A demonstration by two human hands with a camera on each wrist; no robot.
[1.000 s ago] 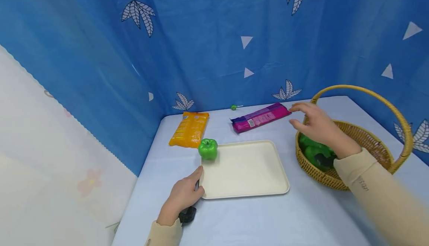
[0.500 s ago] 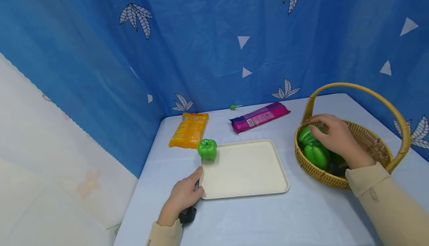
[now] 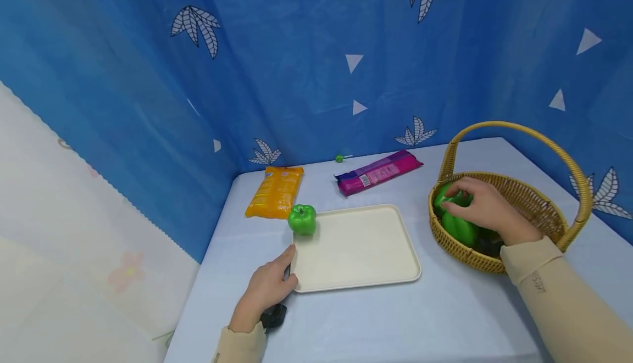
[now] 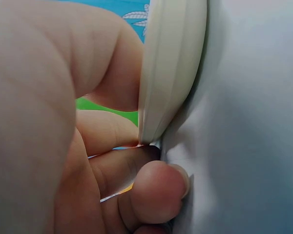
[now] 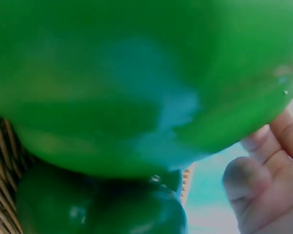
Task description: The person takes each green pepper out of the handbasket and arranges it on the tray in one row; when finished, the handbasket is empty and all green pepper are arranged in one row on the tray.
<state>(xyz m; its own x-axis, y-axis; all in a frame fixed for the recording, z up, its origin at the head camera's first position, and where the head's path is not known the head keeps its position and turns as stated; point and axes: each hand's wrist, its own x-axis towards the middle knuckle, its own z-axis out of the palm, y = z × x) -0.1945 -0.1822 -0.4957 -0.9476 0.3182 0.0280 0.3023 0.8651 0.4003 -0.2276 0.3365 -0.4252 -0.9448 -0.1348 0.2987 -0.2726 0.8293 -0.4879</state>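
In the head view, my left hand holds the left edge of a cream rectangular tray. The left wrist view shows thumb and index finger at the tray's rim, the other fingers curled low by the tablecloth. A glossy green bell pepper sits at the tray's far left corner. At the right, my right hand reaches into a wicker basket, thumb and fingers curled round a green bell pepper. Beneath it lies another green pepper; part of the basket's contents is hidden by the hand.
An orange packet lies behind the tray on the left. A purple-pink packet and a small green lollipop lie at the back. The basket's tall handle arches over it. A blue patterned curtain hangs behind the table.
My right hand has come down from above the basket's left rim into the basket, and its fingers have closed round a green pepper. The left hand stays at the tray.
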